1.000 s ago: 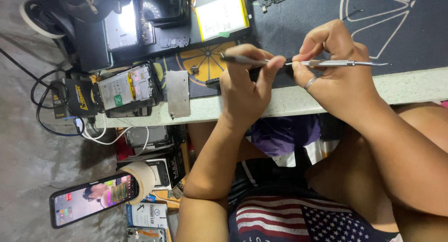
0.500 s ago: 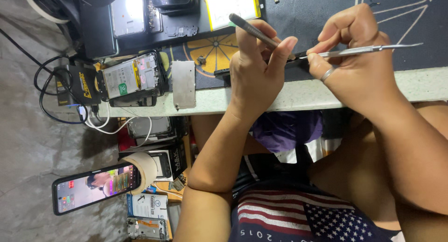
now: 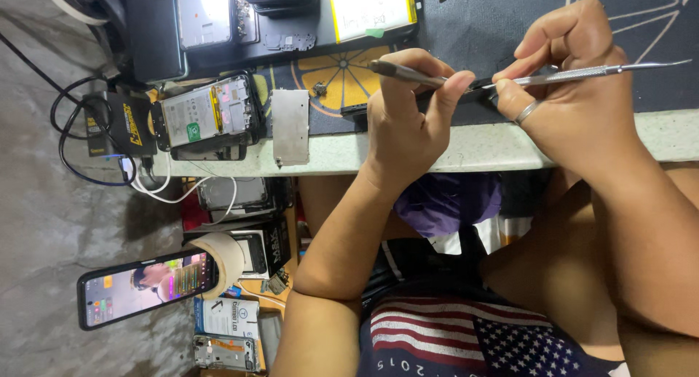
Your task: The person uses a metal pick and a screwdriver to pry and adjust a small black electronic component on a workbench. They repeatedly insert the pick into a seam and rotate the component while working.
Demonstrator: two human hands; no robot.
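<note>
Head view, as I logged it: left hand [image 3: 408,122] pinched a slim grey metal pick [image 3: 408,74] while right hand [image 3: 575,104] gripped a long silver steel spudger [image 3: 590,73], both tips meeting on the small black phone part [image 3: 477,92] near the pale stone counter edge [image 3: 466,148], seemingly for leverage.

A phone-repair workshop is shown by the opened phone [image 3: 206,117] laid bare on the bench [image 3: 408,153], the loose battery [image 3: 371,9], metal shield plate [image 3: 290,127], and dark work mat [image 3: 495,28].
</note>
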